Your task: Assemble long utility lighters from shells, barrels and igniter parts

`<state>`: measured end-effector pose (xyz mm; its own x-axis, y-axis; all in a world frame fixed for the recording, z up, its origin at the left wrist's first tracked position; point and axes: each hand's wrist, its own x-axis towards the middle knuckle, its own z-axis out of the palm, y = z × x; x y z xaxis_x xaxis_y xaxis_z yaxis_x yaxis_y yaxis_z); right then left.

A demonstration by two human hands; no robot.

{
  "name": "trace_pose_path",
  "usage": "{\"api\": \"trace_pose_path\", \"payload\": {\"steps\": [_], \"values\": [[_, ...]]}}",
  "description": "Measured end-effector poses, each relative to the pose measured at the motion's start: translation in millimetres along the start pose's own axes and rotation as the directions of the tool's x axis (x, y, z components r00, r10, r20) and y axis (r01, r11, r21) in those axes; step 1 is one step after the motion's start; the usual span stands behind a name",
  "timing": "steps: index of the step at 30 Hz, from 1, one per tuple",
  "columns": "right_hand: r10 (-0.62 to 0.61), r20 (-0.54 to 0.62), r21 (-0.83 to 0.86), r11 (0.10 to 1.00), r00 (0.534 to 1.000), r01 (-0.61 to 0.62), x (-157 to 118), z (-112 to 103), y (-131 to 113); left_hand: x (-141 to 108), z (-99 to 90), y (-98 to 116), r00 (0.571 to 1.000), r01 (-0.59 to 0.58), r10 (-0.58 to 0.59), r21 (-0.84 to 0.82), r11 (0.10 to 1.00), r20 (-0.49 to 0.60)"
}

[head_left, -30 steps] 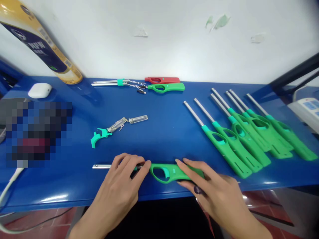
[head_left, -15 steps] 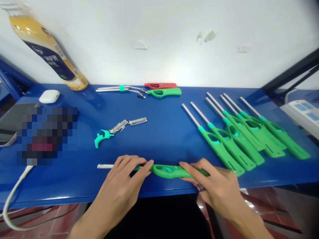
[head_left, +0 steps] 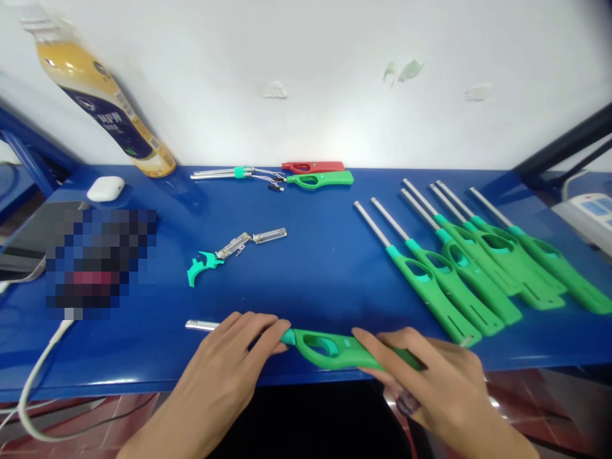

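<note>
A green long-necked lighter (head_left: pixel 335 349) lies level across both hands near the table's front edge, its metal tube pointing left. My left hand (head_left: pixel 239 357) is closed round the tube and the teal collar beside the body. The handle end is gripped by my right hand (head_left: pixel 425 376), thumb and fingers on either side; its far end is partly hidden. Beyond my left hand are teal trigger parts (head_left: pixel 205 262) and clear small pieces (head_left: pixel 234 245). Several green lighters (head_left: pixel 449 296) with metal tubes lie side by side to the right.
Along the wall lie metal tubes with wires (head_left: pixel 222 173), a red handle (head_left: pixel 315 167) and a green handle (head_left: pixel 329 180). At left are a yellow bottle (head_left: pixel 105 108), a white case (head_left: pixel 106 189), a phone (head_left: pixel 29 255) and a cable (head_left: pixel 29 389). A white device (head_left: pixel 590 210) is far right.
The held lighter's body has come lower in view and tilts slightly, with the teal collar now showing beside my left hand. My right hand has shifted right and down. The view has moved slightly.
</note>
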<state>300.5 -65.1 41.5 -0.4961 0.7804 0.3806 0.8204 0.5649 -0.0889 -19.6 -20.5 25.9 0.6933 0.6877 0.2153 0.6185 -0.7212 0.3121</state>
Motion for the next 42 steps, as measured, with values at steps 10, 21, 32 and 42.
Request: {"api": "trace_pose_path", "payload": {"steps": [10,21,32,42], "values": [[0.029,-0.061,0.111,0.994,0.998,-0.022,-3.2,7.7,-8.1,18.7,-9.6,4.2,0.961,-0.178,0.19,0.076,0.981,-0.201],[0.08,-0.007,0.085,0.993,0.997,-0.079,-12.4,8.7,4.8,10.3,5.1,-0.1,0.975,-0.074,0.07,-0.013,0.997,-0.21],[0.295,-0.012,0.278,0.919,0.955,-0.281,4.3,14.7,-5.7,2.2,4.6,-1.2,0.959,0.101,-0.116,-0.07,0.992,-0.26],[0.312,0.035,0.282,0.908,0.95,-0.309,14.9,8.2,-8.4,-7.6,2.0,-4.0,0.987,0.143,-0.146,-0.04,0.989,-0.074]]}}
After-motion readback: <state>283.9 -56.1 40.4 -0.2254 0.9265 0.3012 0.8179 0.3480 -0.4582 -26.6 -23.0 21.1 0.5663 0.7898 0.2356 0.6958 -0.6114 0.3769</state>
